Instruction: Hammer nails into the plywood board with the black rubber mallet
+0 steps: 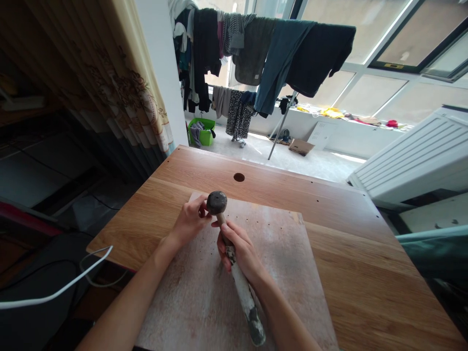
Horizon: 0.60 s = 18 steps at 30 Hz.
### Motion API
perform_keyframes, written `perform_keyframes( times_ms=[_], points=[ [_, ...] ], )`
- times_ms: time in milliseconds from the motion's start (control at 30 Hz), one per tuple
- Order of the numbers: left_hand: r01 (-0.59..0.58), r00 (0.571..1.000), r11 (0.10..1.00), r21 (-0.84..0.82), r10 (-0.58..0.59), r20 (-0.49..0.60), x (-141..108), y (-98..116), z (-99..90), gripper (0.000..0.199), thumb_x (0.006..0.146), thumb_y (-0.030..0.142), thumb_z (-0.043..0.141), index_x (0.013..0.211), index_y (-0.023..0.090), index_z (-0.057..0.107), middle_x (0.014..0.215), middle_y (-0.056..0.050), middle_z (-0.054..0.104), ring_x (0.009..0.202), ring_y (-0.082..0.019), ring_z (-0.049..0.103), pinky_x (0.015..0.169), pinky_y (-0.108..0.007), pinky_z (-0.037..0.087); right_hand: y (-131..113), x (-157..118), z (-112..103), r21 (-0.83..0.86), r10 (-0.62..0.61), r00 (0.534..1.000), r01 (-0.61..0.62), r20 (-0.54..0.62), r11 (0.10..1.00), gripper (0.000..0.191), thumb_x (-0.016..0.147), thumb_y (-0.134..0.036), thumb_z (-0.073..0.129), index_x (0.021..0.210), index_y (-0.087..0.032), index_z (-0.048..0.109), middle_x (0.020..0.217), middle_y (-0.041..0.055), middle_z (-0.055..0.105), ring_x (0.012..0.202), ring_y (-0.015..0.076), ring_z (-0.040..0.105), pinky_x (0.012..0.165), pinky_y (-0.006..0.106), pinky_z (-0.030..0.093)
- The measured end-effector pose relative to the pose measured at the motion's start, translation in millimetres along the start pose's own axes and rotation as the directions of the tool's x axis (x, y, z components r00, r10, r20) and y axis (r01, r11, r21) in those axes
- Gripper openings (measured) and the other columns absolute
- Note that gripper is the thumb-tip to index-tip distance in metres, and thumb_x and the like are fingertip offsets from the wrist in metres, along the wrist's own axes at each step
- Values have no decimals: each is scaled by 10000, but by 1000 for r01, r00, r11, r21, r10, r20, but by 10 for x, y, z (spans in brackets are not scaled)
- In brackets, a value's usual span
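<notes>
A mallet with a dark round head and a worn, paint-marked handle (241,282) is in my right hand (239,246), whose fingers wrap round the handle just below the head. My left hand (192,218) is beside the mallet head, its fingers curled together near the board's upper left corner; what they hold, if anything, is hidden behind the fingers and the head. Beneath both hands lies a worn, pinkish-grey board (285,273) with several small holes near its far edge.
The board rests on a wooden table (351,253) with a round hole. A white cable (66,290) hangs at the left edge. Beyond are a clothes rack with laundry (256,48), a green basket (207,139), a cardboard box (301,147) and a patterned curtain (124,73).
</notes>
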<state>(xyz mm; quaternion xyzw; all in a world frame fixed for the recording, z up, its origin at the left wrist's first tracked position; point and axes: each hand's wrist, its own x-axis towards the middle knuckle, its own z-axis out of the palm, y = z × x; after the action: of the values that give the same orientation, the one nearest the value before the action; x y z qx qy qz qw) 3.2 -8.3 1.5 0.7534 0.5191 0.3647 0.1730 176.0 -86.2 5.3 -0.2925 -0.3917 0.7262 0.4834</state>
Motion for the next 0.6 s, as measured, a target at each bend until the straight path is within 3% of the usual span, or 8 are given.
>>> perform_keyframes(
  times_ms=[600],
  points=[
    [-13, 1000, 1000, 3, 13, 20, -4, -52, 23, 274, 749, 87, 671, 987, 222, 662, 663, 70, 609, 567, -98, 562, 587, -186, 423, 20, 30, -78, 5, 15, 1000, -15, 8, 1000, 414, 946, -511, 644, 1115, -134, 613, 581, -71, 565, 286, 69, 422, 258, 159, 324]
  ],
)
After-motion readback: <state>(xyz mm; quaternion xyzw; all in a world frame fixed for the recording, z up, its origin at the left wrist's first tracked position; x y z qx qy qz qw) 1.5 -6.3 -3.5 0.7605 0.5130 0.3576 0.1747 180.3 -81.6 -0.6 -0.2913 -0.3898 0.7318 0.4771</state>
